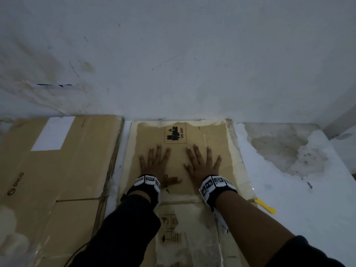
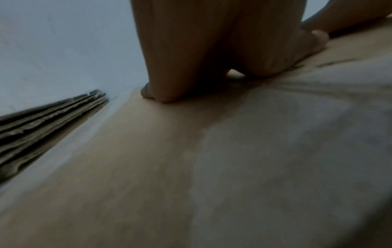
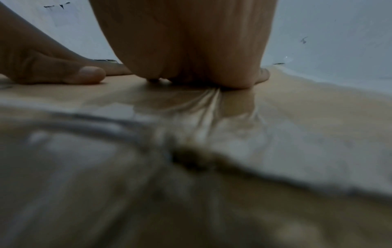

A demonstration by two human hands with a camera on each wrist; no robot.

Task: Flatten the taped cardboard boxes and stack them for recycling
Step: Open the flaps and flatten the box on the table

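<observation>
With our left hand (image 1: 154, 162) and right hand (image 1: 202, 162) spread flat on the flattened box (image 1: 221, 151) by the wall (beside the stack (image 1: 57, 170)), it seems light, stiff, tape-slick—best gripped by edges.

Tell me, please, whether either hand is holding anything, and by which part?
Nothing is held: left hand and right hand press open on the flattened brown cardboard box.
</observation>
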